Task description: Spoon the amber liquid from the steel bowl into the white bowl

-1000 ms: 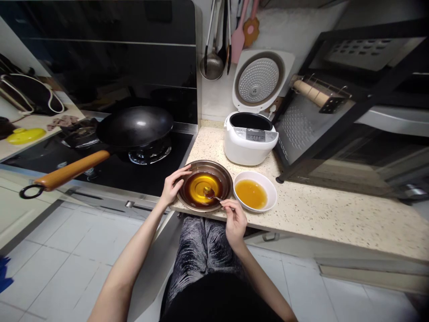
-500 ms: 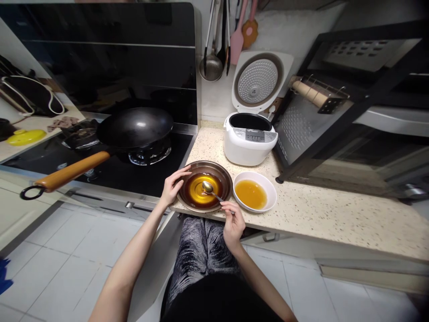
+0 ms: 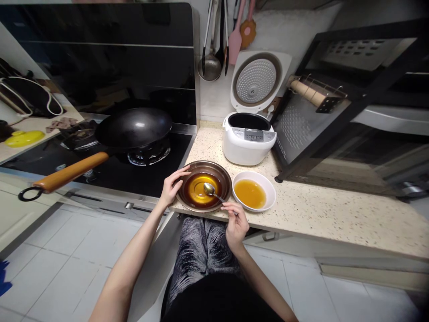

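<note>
A round metal dish (image 3: 224, 174) stands at the counter's front edge, with amber-brown liquid pooled in it. Its left rim is held by my left hand (image 3: 170, 188), fingers lying over the edge. My right hand (image 3: 237, 227) pinches the handle of a metal spoon (image 3: 209, 189). The spoon's bowl is over the middle of the dish, at the liquid; whether it dips in is hard to tell. Touching or nearly touching the dish on the right is a white bowl (image 3: 271, 193) of cloudy orange-yellow liquid.
Behind the bowl stands a white rice cooker (image 3: 250, 150) with its lid raised. A black wok (image 3: 134, 129) sits on the stove at left, its wooden handle (image 3: 72, 172) jutting toward the front. A black rack (image 3: 298, 143) borders the counter on the right. Utensils (image 3: 211, 67) hang behind.
My right hand and the spoon have shifted slightly to the right and down within the dish. My left hand keeps its place on the rim.
</note>
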A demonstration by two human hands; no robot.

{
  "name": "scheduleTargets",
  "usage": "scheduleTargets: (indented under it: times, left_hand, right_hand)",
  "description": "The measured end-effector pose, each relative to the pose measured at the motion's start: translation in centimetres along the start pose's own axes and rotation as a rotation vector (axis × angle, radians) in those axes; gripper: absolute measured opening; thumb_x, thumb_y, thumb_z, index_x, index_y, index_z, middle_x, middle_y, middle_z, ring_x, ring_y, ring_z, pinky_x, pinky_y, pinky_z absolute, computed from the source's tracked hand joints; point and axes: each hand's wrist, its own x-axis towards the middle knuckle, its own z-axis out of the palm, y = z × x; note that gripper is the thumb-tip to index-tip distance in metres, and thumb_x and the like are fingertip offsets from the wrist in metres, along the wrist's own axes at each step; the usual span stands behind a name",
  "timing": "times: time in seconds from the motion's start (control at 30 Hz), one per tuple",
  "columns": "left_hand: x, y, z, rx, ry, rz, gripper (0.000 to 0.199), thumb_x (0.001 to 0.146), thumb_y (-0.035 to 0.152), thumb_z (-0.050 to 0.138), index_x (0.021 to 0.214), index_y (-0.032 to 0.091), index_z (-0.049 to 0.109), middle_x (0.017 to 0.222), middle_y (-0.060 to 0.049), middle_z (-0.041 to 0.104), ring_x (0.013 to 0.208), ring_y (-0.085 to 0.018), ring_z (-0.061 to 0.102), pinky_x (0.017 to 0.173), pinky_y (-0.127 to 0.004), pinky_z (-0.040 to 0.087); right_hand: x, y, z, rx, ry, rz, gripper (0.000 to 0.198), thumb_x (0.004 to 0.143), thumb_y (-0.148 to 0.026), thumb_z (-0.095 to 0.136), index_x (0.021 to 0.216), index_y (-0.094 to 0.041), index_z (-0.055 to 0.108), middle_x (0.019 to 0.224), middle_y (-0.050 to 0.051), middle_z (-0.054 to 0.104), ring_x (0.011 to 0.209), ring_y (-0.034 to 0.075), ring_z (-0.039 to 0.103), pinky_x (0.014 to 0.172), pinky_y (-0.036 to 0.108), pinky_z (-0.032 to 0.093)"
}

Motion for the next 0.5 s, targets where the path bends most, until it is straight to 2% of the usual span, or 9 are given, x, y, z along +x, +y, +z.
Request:
scheduleTargets:
  times: [0.23,0.5]
  left_hand:
    - [0.1,0.1,0.0,0.001,-0.004,-0.008,0.038,0.100,0.043,0.056,0.123,0.020,0.076,0.149,-0.015,0.065,0.139,-0.035,0.061,0.120,-0.057,0.044]
    - [0.1,0.3,0.0,0.004,-0.003,-0.017,0.039,0.100,0.045,0.057,0.122,0.021,0.077,0.149,-0.014,0.065,0.140,-0.035,0.061,0.121,-0.057,0.044]
  right_hand:
    - [0.9,-1.0,-1.0,-0.024,0.043,-0.017,0.020,0.104,-0.018,0.054,0.092,-0.023,0.070,0.091,0.003,0.076,0.089,0.019,0.073,0.084,0.036,0.058]
    - [2.8,-2.2,-2.6,-0.040,0.178,-0.047,0.017,0.104,-0.021,0.056,0.093,-0.022,0.069,0.088,0.004,0.074,0.084,0.020,0.071,0.079,0.038,0.061]
